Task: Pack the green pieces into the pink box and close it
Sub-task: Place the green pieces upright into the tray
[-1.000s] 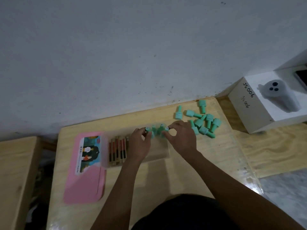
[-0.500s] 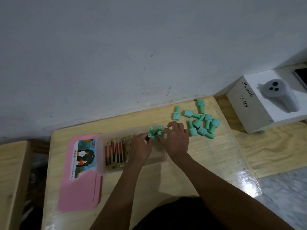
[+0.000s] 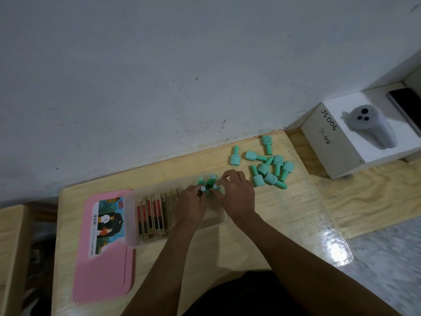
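Both my hands are over the right end of the clear box [image 3: 132, 215], which sits on the wooden table [image 3: 284, 213]. My left hand [image 3: 191, 206] has its fingertips pinched on the cap of an upright green bottle [image 3: 203, 189], and my right hand [image 3: 237, 192] pinches the cap of another one [image 3: 215, 186] just beside it. Two more upright bottles [image 3: 212, 177] stand behind these inside the box. Gold-edged flat packs [image 3: 155, 215] fill its left part. The pink lid [image 3: 102, 270] lies flat to the left, touching the box. The loose green bottles [image 3: 270, 169] lie scattered near the table's far right corner
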Motion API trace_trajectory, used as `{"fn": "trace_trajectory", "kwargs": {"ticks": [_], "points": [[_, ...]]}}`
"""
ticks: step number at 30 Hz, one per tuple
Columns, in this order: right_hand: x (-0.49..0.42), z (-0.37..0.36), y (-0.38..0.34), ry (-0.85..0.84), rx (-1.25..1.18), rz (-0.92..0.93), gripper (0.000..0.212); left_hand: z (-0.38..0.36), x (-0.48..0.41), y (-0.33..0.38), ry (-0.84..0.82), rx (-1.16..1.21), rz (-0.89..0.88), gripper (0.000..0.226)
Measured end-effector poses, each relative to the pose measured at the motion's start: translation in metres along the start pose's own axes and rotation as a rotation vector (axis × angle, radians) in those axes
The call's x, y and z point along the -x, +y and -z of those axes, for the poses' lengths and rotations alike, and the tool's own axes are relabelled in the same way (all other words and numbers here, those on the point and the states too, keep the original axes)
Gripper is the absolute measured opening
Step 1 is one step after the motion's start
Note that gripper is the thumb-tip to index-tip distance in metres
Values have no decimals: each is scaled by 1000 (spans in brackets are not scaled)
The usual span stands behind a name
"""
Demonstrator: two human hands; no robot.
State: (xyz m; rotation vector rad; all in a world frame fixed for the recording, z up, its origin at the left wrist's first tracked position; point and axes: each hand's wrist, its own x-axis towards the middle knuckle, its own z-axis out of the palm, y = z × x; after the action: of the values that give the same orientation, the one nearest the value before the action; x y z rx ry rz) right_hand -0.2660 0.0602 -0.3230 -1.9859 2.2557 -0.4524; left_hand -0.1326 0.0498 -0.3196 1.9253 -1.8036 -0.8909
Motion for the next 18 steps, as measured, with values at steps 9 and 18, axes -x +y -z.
{"fn": "trace_trajectory", "kwargs": {"ticks": [9, 18], "points": [[7, 9, 14, 55, -105, 52, 29, -1, 4, -1, 69, 38, 13, 30], [21, 43, 124, -2, -225, -527, 27, -13, 24, 44, 193, 124, -230, 12]]}}
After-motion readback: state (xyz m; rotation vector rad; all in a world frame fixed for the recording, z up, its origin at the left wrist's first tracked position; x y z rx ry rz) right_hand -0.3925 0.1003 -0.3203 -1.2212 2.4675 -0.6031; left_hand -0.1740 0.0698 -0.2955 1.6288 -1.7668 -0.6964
